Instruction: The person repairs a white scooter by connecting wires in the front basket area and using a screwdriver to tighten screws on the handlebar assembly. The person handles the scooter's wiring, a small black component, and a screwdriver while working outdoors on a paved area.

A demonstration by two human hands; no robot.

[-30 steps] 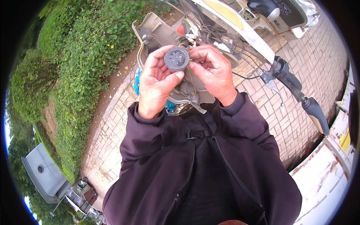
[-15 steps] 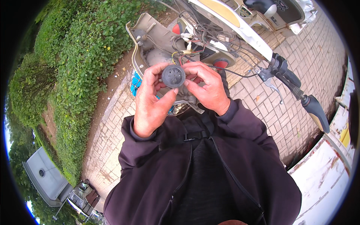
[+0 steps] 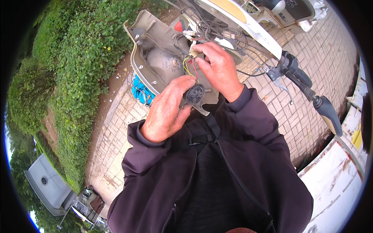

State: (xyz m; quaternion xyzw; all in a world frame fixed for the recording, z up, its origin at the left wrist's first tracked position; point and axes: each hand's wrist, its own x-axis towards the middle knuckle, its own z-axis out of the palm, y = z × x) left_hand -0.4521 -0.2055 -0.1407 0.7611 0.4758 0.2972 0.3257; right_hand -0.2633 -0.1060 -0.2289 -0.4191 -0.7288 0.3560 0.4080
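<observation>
Head view: a connector (image 3: 193, 54) pinched by the right hand (image 3: 219, 70) is seemingly being worked, the disc (image 3: 195, 93) clasped by the left hand (image 3: 166, 110) needing steadiness.

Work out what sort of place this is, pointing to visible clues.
Outdoors, probably a roadside or paved path: brick-patterned paving covers the ground, leafy green bushes line the left, and a vehicle's handlebar stands over the paving at right.

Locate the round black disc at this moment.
In the head view, the disc is just right of centre, held by the left hand, below the red wire and right hand.
</observation>
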